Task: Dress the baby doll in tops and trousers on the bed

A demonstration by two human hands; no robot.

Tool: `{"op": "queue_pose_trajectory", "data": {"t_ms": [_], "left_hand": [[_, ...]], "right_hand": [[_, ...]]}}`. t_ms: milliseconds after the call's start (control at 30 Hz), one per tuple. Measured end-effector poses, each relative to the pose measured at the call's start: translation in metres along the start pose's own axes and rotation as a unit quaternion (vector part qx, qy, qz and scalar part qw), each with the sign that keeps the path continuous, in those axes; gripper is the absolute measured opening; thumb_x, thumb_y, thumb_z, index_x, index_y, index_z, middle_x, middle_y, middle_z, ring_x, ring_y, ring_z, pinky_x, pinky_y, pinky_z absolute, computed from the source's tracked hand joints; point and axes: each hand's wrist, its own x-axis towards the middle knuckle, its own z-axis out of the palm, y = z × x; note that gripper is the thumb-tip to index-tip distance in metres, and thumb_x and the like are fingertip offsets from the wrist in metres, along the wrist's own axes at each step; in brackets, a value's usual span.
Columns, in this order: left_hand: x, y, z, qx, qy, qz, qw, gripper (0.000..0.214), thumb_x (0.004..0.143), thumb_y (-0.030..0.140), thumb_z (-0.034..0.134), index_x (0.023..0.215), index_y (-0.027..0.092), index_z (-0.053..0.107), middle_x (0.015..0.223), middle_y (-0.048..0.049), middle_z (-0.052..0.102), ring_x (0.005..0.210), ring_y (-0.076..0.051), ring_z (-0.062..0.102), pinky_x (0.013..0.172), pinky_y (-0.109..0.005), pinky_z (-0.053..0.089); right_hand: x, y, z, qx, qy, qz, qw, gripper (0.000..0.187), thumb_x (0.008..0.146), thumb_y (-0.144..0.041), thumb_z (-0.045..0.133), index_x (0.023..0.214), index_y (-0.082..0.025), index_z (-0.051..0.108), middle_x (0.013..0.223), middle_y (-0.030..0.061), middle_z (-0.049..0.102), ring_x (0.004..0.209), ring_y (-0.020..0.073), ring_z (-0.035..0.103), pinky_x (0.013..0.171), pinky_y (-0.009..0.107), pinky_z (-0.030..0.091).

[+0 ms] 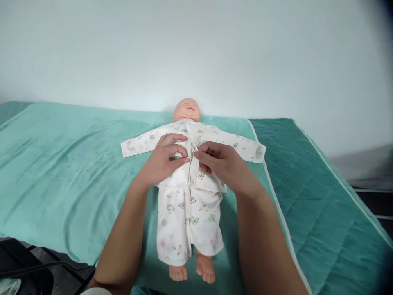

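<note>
A baby doll (187, 109) lies on its back on a teal blanket (61, 164), head toward the wall, bare feet toward me. It wears a white printed top (221, 139) with sleeves spread wide and matching white trousers (184, 229). My left hand (166, 159) rests on the doll's chest, fingers pinched on the left front edge of the top. My right hand (221, 162) pinches the right front edge beside it. Both hands meet at the centre opening of the top.
A white wall rises behind the bed. A darker quilted green cover (313, 184) lies to the right of the blanket. Dark objects (21, 266) sit at the lower left below the bed edge, and a dark frame (374, 200) shows at far right.
</note>
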Motion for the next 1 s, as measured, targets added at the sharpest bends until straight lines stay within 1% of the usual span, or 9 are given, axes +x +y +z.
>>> {"op": "queue_pose_trajectory", "data": {"t_ms": [133, 233, 300, 367, 433, 500, 767, 900, 1000], "left_hand": [[0.002, 0.001, 0.001, -0.099, -0.013, -0.016, 0.995, 0.013, 0.094, 0.034, 0.064, 0.086, 0.024, 0.067, 0.150, -0.0046, 0.052, 0.143, -0.027, 0.045, 0.094, -0.038, 0.055], [0.002, 0.004, 0.002, -0.124, -0.014, -0.020, 0.992, 0.014, 0.094, 0.035, 0.063, 0.086, 0.024, 0.067, 0.152, -0.0037, 0.052, 0.144, -0.028, 0.046, 0.086, -0.035, 0.056], [0.002, 0.005, 0.002, -0.120, -0.016, -0.022, 0.992, 0.014, 0.094, 0.035, 0.063, 0.086, 0.024, 0.067, 0.153, -0.0032, 0.051, 0.146, -0.029, 0.044, 0.089, -0.036, 0.056], [0.003, 0.006, 0.004, -0.110, -0.016, -0.021, 0.994, 0.013, 0.095, 0.034, 0.062, 0.087, 0.025, 0.068, 0.154, -0.0033, 0.051, 0.148, -0.028, 0.042, 0.097, -0.038, 0.054], [0.003, 0.005, 0.005, -0.097, -0.011, -0.014, 0.995, 0.012, 0.095, 0.032, 0.062, 0.088, 0.025, 0.069, 0.154, -0.0033, 0.051, 0.149, -0.026, 0.041, 0.108, -0.041, 0.049], [0.004, 0.004, 0.006, -0.086, -0.006, -0.012, 0.996, 0.012, 0.095, 0.031, 0.062, 0.088, 0.024, 0.069, 0.155, -0.0030, 0.051, 0.150, -0.026, 0.040, 0.114, -0.043, 0.044], [0.005, 0.003, 0.008, -0.098, -0.005, -0.015, 0.995, 0.012, 0.095, 0.029, 0.061, 0.087, 0.024, 0.068, 0.156, -0.0031, 0.050, 0.150, -0.025, 0.040, 0.120, -0.044, 0.039], [0.005, 0.002, 0.009, -0.089, -0.007, -0.019, 0.996, 0.012, 0.094, 0.028, 0.061, 0.086, 0.024, 0.068, 0.157, -0.0028, 0.049, 0.151, -0.026, 0.039, 0.120, -0.045, 0.040], [0.006, 0.001, 0.010, -0.070, -0.010, -0.015, 0.997, 0.013, 0.094, 0.028, 0.060, 0.086, 0.024, 0.068, 0.158, -0.0025, 0.048, 0.151, -0.025, 0.038, 0.123, -0.046, 0.036]], "right_hand": [[-0.003, 0.013, 0.011, 0.064, 0.034, -0.006, 0.997, 0.030, 0.094, -0.041, 0.063, 0.075, -0.019, 0.055, 0.059, -0.0038, 0.055, 0.055, 0.0091, 0.044, 0.056, 0.024, 0.035], [-0.007, 0.020, 0.017, 0.078, 0.065, -0.026, 0.995, 0.031, 0.096, -0.043, 0.063, 0.078, -0.020, 0.056, 0.060, -0.0037, 0.054, 0.056, 0.0090, 0.042, 0.055, 0.023, 0.034], [-0.008, 0.023, 0.018, 0.090, 0.066, -0.033, 0.993, 0.030, 0.095, -0.044, 0.064, 0.079, -0.020, 0.057, 0.060, -0.0036, 0.054, 0.056, 0.0092, 0.042, 0.054, 0.023, 0.034], [-0.007, 0.025, 0.017, 0.110, 0.055, -0.034, 0.992, 0.030, 0.095, -0.045, 0.065, 0.080, -0.020, 0.057, 0.060, -0.0034, 0.054, 0.055, 0.0092, 0.042, 0.053, 0.023, 0.033], [-0.007, 0.026, 0.015, 0.135, 0.043, -0.037, 0.989, 0.031, 0.094, -0.046, 0.066, 0.080, -0.020, 0.058, 0.059, -0.0031, 0.054, 0.054, 0.0092, 0.043, 0.052, 0.023, 0.033], [-0.006, 0.026, 0.014, 0.157, 0.035, -0.043, 0.986, 0.030, 0.094, -0.046, 0.067, 0.081, -0.020, 0.059, 0.059, -0.0028, 0.055, 0.054, 0.0093, 0.044, 0.052, 0.023, 0.034], [-0.005, 0.026, 0.012, 0.132, 0.026, -0.053, 0.990, 0.033, 0.095, -0.047, 0.065, 0.079, -0.019, 0.060, 0.060, -0.0017, 0.060, 0.053, 0.0089, 0.049, 0.054, 0.022, 0.040], [-0.005, 0.025, 0.012, 0.143, 0.025, -0.040, 0.989, 0.033, 0.095, -0.048, 0.064, 0.080, -0.019, 0.060, 0.062, -0.0003, 0.063, 0.053, 0.0096, 0.054, 0.054, 0.022, 0.044], [-0.004, 0.023, 0.013, 0.159, 0.036, -0.037, 0.986, 0.030, 0.095, -0.047, 0.063, 0.084, -0.019, 0.060, 0.066, -0.0002, 0.066, 0.053, 0.0092, 0.056, 0.052, 0.021, 0.045]]}}
